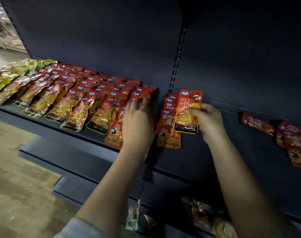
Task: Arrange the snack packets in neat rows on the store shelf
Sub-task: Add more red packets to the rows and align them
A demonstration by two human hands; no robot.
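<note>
Packets fill most of the shelf (pixel 101 134), and one orange packet (pixel 187 112) is in the right hand (pixel 209 122), pinched at its side edge between thumb and curled fingers. It is held upright and face-out, just above and overlapping the short red row (pixel 169 121) left of that grip, likely so its front can be read and its place chosen; its yellow-edged print matches the orange rows further left, not the red stack beneath it, so it probably belongs over there.

The left hand (pixel 137 121) lies flat, fingers straight and together, on the front of a red row (pixel 115 129), its fingertips reaching the packets behind. That looks like a steadying or squaring press, keeping the overlapped stack from sliding while the other hand works.

Between the two grips a bare strip of shelf separates the two red rows. Right of the right-hand grip, well apart, loose red packets (pixel 290 141) lie askew, not yet lined up. Left of the left-hand grip, orange rows (pixel 74 109) run front to back in shingled lines, then green ones (pixel 1 83) at the far end.

Nearest the camera, a lower shelf (pixel 163 200) holds a few scattered clear-wrapped snacks (pixel 203 213). The shelving is dark, with a slotted upright (pixel 178 54) in the back panel. Beyond the left end, a pale floor (pixel 17 160) and a bright, blurred display show.
</note>
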